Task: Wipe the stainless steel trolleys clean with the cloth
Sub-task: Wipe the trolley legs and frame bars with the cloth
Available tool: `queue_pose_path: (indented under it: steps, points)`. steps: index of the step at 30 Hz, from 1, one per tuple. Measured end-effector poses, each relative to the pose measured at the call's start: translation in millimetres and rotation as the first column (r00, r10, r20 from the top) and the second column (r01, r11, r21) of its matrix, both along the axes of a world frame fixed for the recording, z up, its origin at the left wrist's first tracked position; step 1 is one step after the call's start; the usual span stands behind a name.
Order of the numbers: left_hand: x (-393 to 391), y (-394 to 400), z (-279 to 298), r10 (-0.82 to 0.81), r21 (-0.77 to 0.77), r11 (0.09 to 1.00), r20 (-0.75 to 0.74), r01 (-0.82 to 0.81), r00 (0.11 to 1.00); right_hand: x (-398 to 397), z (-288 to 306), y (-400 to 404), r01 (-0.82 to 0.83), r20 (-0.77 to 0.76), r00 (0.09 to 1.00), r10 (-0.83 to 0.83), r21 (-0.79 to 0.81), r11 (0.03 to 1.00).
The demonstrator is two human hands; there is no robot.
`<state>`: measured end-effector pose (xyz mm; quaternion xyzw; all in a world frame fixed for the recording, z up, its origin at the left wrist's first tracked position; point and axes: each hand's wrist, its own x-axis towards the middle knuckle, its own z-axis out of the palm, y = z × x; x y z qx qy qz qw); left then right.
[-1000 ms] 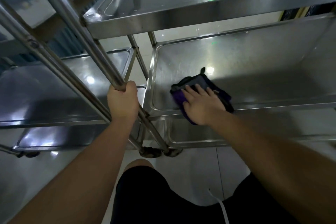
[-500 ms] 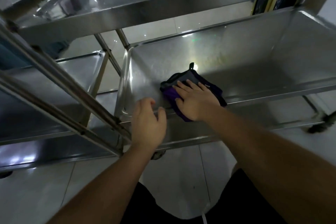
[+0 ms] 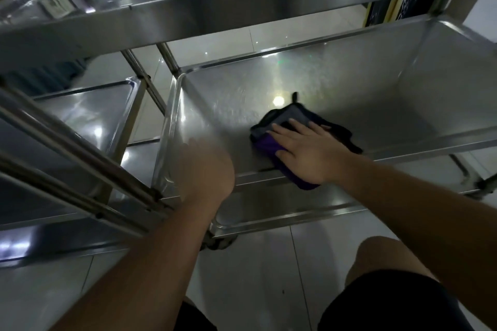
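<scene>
A stainless steel trolley (image 3: 336, 67) stands in front of me, and I look down onto its middle shelf. A folded purple and grey cloth (image 3: 285, 126) lies near the shelf's front rim. My right hand (image 3: 304, 150) lies flat on the cloth with fingers spread, pressing it onto the steel. My left hand (image 3: 204, 166) is blurred over the shelf's front left corner; whether it touches the rim is unclear. The top shelf (image 3: 215, 8) overhangs the far part.
A second steel trolley (image 3: 88, 115) stands close on the left, its slanted handle bars (image 3: 80, 158) crossing the near left. A lower shelf (image 3: 282, 212) sits under the wiped one. Castor wheels (image 3: 217, 242) rest on the glossy tiled floor. My knees show below.
My left hand let go of the left trolley's handle bar and moved right to the shelf's front left corner. My right hand and the cloth slid right along the shelf.
</scene>
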<state>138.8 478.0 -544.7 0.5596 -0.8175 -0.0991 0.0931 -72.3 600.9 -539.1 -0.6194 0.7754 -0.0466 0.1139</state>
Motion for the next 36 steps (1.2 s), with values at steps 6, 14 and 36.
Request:
queue_pose_path:
  steps: [6,14,36]
  points:
    - [1.9,0.3,-1.1,0.005,-0.012,1.000,-0.026,-0.006,1.000,52.8,8.1,-115.2,-0.218,0.022,0.975,0.219,-0.028,0.975]
    - [4.5,0.7,3.2,-0.031,-0.001,1.000,0.046,0.031,0.998,-17.8,15.1,-143.2,0.187,0.063,0.981,-0.184,-0.048,0.981]
    - [5.7,6.5,5.7,-0.042,-0.018,0.999,0.056,0.043,0.998,28.4,10.0,-160.9,-0.185,0.018,0.983,0.185,-0.030,0.982]
